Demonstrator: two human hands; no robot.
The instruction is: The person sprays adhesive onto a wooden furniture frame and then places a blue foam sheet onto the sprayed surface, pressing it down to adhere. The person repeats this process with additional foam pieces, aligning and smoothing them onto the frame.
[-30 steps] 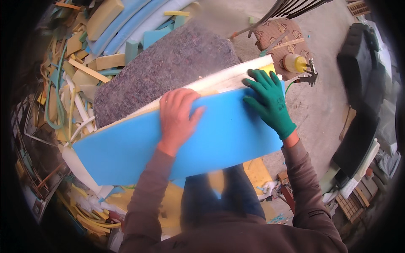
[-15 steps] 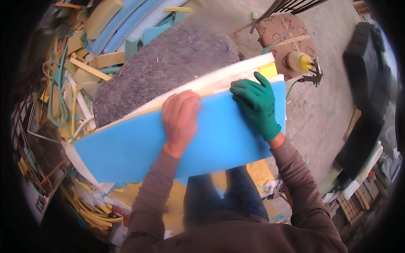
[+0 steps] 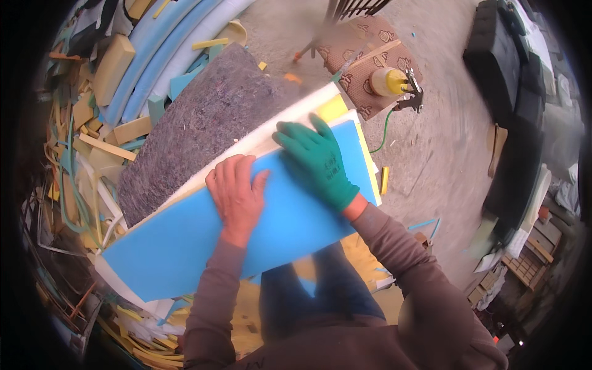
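Note:
A long blue foam sheet (image 3: 179, 240) lies in front of me, over a cream-white foam layer (image 3: 271, 131) that shows along its far edge. My bare left hand (image 3: 237, 194) presses on the blue foam near the middle of that edge, fingers reaching over it and thumb apart. Farther right, my right hand (image 3: 317, 163), in a green glove, lies with its fingers stretched across the same edge onto the pale layer. Neither hand grips anything visible. Beyond the foam spreads a mottled grey-purple felt pad (image 3: 191, 129). A yellow foam piece (image 3: 335, 108) shows at the right end.
A spray gun (image 3: 412, 91) with a yellow-filled cup (image 3: 387, 81) rests on a patterned brown cushion (image 3: 364, 52), its green hose (image 3: 383, 137) trailing down. Foam offcuts (image 3: 111, 132) and blue foam rolls (image 3: 145, 65) crowd the left. Black upholstered furniture (image 3: 493, 55) stands right.
My view has turned, so the surroundings sit further left. The foam now slants more steeply. My left hand's fingers have spread, and my right hand's fingers have straightened out over the edge.

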